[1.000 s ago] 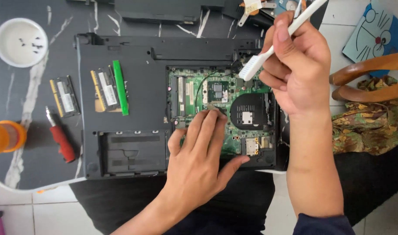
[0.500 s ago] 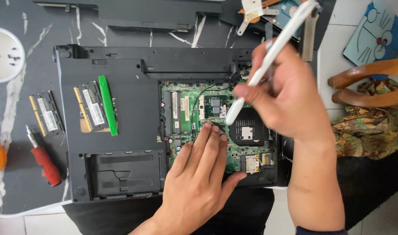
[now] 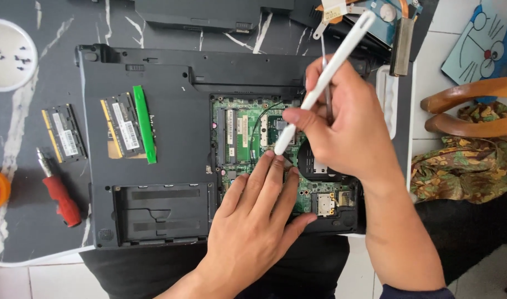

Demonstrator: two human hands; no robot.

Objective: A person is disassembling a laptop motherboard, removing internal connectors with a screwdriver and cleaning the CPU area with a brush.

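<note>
Laptop [image 3: 153,72] is flipped on the table, cover off, both RAM sticks [image 3: 123,126] already out. My right hand [image 3: 342,133] pinches a white plastic tool [image 3: 325,80], tip on the green board [image 3: 239,133]; left hand [image 3: 259,221] lies flat, open, steadying it. Board isn't out yet.

Busy in the middle, more room on the left

The left hand [image 3: 259,221] lies flat on the green circuit board [image 3: 239,135], and the right hand [image 3: 342,127] with its white stick tool [image 3: 325,77] hangs over it, so that hole is mostly covered. Only the board's top left part is open. The laptop's black bottom [image 3: 170,83] is bare up top, but two memory sticks [image 3: 126,127] sit on its left. On the dark table [image 3: 21,210], another memory stick [image 3: 65,133], a red screwdriver [image 3: 59,194] and a white dish [image 3: 9,55] block the left side. Metal parts [image 3: 397,33] crowd the top right.
</note>
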